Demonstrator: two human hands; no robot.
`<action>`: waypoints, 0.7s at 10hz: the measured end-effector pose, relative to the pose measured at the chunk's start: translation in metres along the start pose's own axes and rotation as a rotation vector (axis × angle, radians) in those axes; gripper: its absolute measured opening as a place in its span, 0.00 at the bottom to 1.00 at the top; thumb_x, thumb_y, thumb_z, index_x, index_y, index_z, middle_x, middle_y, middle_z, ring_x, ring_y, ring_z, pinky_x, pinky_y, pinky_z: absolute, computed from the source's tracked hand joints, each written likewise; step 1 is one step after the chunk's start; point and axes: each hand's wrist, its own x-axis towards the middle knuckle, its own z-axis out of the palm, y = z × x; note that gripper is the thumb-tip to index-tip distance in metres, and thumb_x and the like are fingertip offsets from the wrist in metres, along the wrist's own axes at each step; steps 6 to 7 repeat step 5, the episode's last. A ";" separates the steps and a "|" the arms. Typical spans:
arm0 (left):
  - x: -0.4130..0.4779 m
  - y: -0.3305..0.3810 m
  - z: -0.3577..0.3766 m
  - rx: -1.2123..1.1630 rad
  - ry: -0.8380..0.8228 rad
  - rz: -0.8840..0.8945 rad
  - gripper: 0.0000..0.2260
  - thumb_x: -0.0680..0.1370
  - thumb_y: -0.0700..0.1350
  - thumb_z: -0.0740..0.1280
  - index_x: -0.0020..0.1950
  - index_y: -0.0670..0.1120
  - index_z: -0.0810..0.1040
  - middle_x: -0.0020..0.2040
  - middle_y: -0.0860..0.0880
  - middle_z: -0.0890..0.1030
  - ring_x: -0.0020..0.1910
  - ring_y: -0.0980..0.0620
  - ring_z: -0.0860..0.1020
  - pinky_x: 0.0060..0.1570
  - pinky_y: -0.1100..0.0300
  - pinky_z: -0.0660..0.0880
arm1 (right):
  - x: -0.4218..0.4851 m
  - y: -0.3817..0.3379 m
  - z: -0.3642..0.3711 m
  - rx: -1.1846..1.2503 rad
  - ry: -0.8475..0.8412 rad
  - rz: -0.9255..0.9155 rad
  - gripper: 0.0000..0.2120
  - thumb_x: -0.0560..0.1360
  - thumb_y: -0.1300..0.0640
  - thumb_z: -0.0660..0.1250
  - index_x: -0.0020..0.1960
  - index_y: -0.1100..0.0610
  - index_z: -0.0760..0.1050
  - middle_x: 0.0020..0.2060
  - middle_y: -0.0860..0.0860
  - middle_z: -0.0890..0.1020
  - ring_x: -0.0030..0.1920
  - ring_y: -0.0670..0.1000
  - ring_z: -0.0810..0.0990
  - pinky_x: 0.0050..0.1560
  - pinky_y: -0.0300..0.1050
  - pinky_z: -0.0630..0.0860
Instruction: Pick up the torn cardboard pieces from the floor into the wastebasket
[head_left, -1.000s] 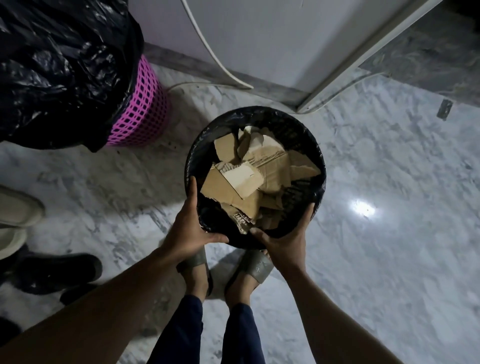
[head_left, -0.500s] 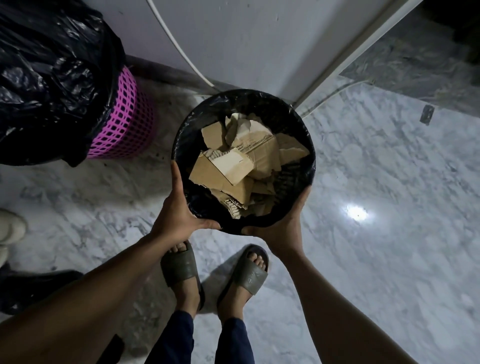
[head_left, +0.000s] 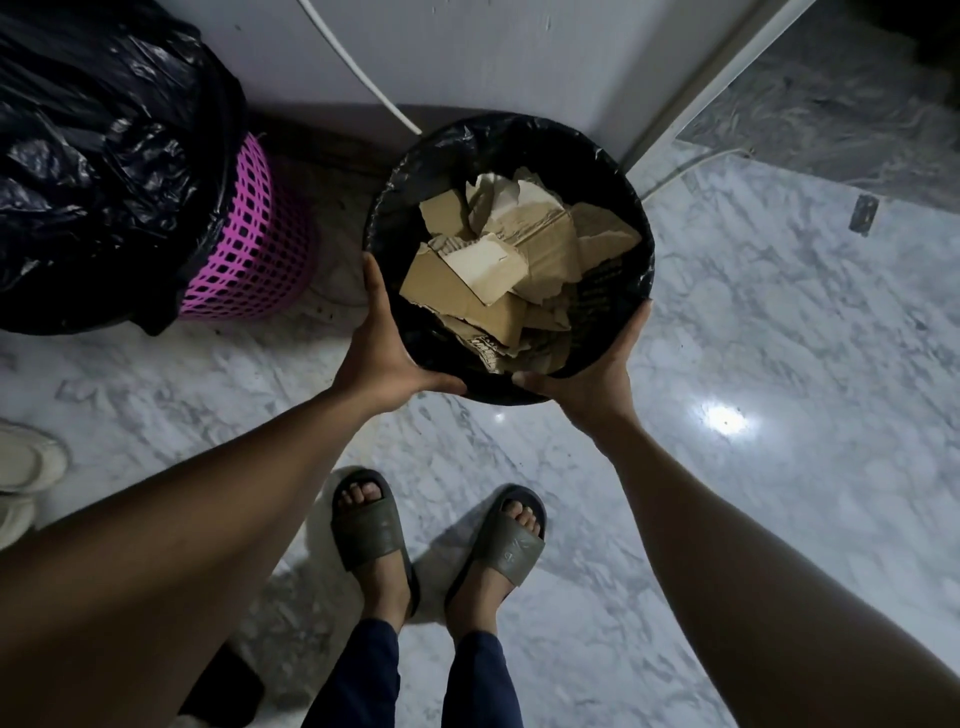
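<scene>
Left hand (head_left: 384, 358) and right hand (head_left: 592, 382) clasp the wastebasket (head_left: 415, 171) at its sides; cardboard pieces (head_left: 493, 260) heaped inside; advise keeping it level when setting down.

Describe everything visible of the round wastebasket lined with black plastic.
The round wastebasket, lined with a crinkled black plastic bag folded over its rim, is seen from above, mouth up. Torn brown cardboard pieces fill much of it. The left hand and right hand grip its near rim from either side. It is beside a pink mesh basket, near the pale wall.
</scene>
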 end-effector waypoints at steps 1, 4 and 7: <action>-0.003 0.002 0.001 0.000 0.003 -0.011 0.73 0.56 0.52 0.85 0.75 0.59 0.26 0.79 0.44 0.59 0.76 0.45 0.62 0.67 0.56 0.66 | -0.001 -0.005 -0.001 0.011 0.001 0.032 0.71 0.58 0.43 0.85 0.78 0.42 0.32 0.73 0.44 0.68 0.72 0.45 0.70 0.66 0.51 0.77; -0.012 0.008 0.005 0.109 0.006 -0.009 0.74 0.54 0.65 0.80 0.75 0.48 0.24 0.64 0.37 0.77 0.58 0.39 0.78 0.45 0.55 0.74 | 0.008 -0.022 -0.019 0.011 -0.033 0.073 0.61 0.60 0.44 0.85 0.76 0.43 0.45 0.69 0.50 0.73 0.68 0.53 0.75 0.58 0.60 0.81; -0.014 0.019 -0.001 0.209 0.008 -0.079 0.69 0.59 0.67 0.78 0.77 0.50 0.27 0.67 0.37 0.75 0.58 0.38 0.78 0.44 0.53 0.77 | -0.006 -0.032 -0.020 -0.055 0.033 0.125 0.60 0.62 0.41 0.82 0.78 0.40 0.42 0.69 0.50 0.74 0.67 0.57 0.75 0.58 0.60 0.81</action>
